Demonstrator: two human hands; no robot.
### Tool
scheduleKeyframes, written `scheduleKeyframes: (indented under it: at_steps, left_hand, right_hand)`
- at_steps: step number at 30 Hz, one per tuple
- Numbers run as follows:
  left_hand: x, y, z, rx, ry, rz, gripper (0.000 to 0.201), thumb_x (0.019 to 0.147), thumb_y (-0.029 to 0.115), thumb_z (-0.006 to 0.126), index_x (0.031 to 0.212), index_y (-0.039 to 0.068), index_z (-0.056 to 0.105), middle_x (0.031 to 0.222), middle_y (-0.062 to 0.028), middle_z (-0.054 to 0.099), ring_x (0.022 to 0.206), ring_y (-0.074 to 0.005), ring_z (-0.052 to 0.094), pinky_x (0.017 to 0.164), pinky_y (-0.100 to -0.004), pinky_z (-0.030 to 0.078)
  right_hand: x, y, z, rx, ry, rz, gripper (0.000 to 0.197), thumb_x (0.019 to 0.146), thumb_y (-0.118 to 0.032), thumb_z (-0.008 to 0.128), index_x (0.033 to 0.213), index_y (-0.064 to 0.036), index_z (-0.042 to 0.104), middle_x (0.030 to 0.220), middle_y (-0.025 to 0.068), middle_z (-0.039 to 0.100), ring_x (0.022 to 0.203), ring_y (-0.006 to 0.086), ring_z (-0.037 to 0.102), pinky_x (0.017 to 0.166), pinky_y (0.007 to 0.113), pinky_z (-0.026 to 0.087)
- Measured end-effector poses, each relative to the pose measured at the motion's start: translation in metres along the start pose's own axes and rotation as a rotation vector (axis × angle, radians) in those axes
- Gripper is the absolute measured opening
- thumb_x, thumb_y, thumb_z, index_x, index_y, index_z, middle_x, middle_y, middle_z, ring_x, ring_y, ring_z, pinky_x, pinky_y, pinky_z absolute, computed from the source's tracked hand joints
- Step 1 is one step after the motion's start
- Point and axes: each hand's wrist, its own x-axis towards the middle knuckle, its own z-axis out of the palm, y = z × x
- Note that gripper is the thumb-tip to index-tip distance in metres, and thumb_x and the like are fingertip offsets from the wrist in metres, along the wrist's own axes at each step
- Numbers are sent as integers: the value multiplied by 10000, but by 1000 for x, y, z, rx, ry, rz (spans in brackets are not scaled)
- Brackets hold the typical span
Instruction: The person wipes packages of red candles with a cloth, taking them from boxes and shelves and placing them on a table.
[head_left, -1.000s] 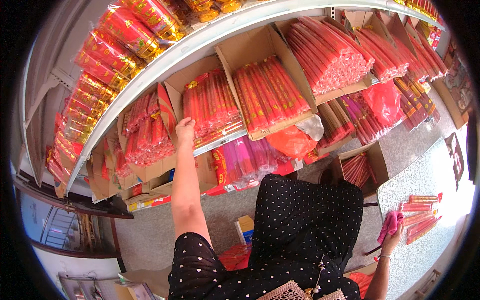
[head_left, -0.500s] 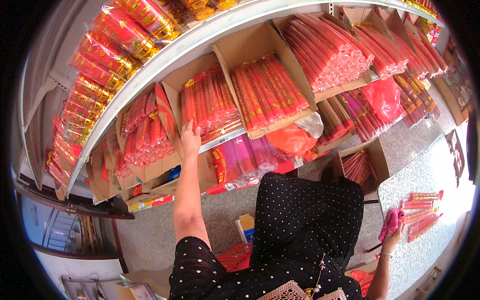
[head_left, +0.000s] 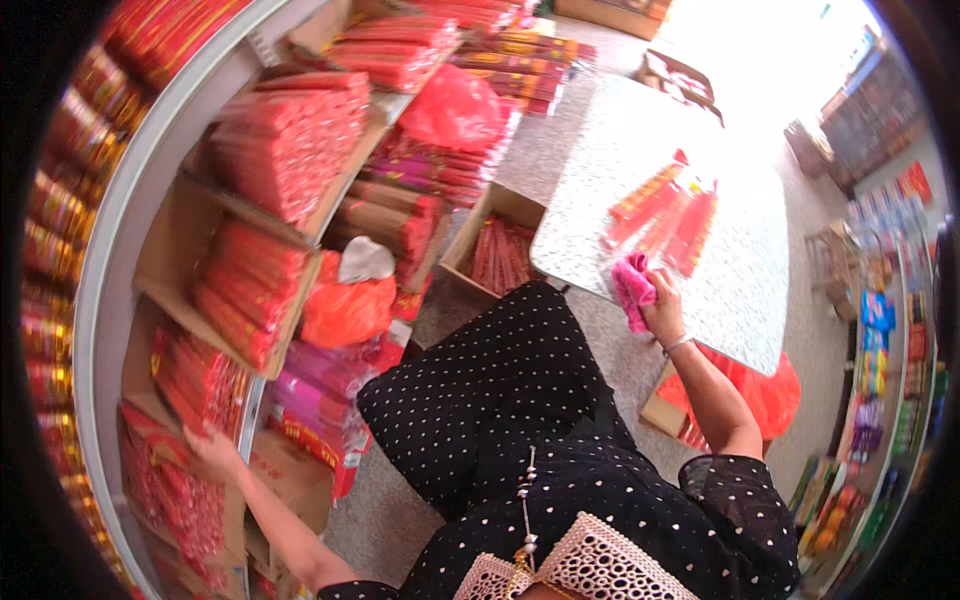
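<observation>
My left hand is at the lower shelf on the left, its slightly blurred fingers stretched out against the ends of long red wrapped packets in a cardboard box. Nothing shows in its grasp. At the near edge of the speckled white table, my right hand is closed around a crumpled pink cloth. Just beyond the cloth, several red packets in clear wrap lie fanned out on the tabletop.
More red packets fill open cartons along the left shelf. Below them are an orange-red plastic bag and purple packets. A carton of red sticks stands on the floor. A red bag sits beside the table, and stocked shelves line the right.
The view has swung to the right, bringing the table toward the middle. My left hand stays by the boxed red packets, and my right hand still grips the pink cloth at the table edge.
</observation>
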Motion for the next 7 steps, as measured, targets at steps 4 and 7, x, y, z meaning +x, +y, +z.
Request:
scheduleKeyframes:
  at_steps: [4,7]
  left_hand:
    - [-20,11,38,-418,110,51,449,881,216,564,1278,37,455,1272,-181,498,1092,-328,524,916,-390,415]
    - [-47,47,83,-738,56,293,455,871,197,595,1287,73,459,1309,-168,468,1117,-331,503,926,-438,404]
  right_hand:
    - [-10,36,-43,-23,271,13,150,783,-101,602,895,-4,572,833,149,565,792,295,573,716,345,458]
    - [-22,67,-69,-92,310,257,149,789,-116,620,896,-18,583,832,149,568,776,288,569,710,351,458]
